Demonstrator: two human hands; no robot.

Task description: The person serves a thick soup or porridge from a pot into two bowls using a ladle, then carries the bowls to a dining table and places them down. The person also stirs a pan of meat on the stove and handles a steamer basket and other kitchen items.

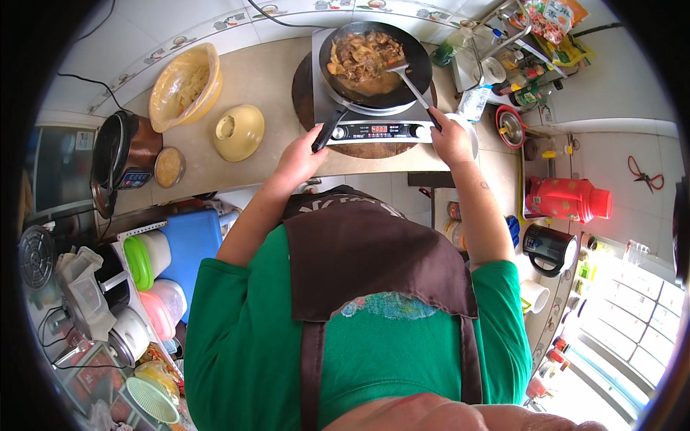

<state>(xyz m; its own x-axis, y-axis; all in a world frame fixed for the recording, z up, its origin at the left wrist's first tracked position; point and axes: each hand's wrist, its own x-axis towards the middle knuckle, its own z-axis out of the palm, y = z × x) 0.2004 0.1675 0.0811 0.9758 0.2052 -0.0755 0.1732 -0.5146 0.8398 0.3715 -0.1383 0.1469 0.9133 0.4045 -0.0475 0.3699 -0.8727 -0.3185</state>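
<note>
A black wok [377, 99] rests on an induction cooker [323, 108] with a lit display. Browned pieces of food [361, 56] in brown sauce fill its left and middle part. My left hand [302, 155] grips the wok's black handle [330, 129] at the cooker's front left corner. In my right hand [452, 140] is the dark handle of a metal spatula [414, 87]; its blade lies in the food, towards the right side of the wok. A round wooden board [377, 151] shows beneath the cooker.
On the counter to the left are a yellow plastic-lined basin [215, 81], an upturned yellow bowl [245, 134], a small bowl [169, 167] and an electric cooker [145, 145]. To the right stand a rack of bottles [474, 59], a red-rimmed bowl [510, 126] and a red thermos [563, 198].
</note>
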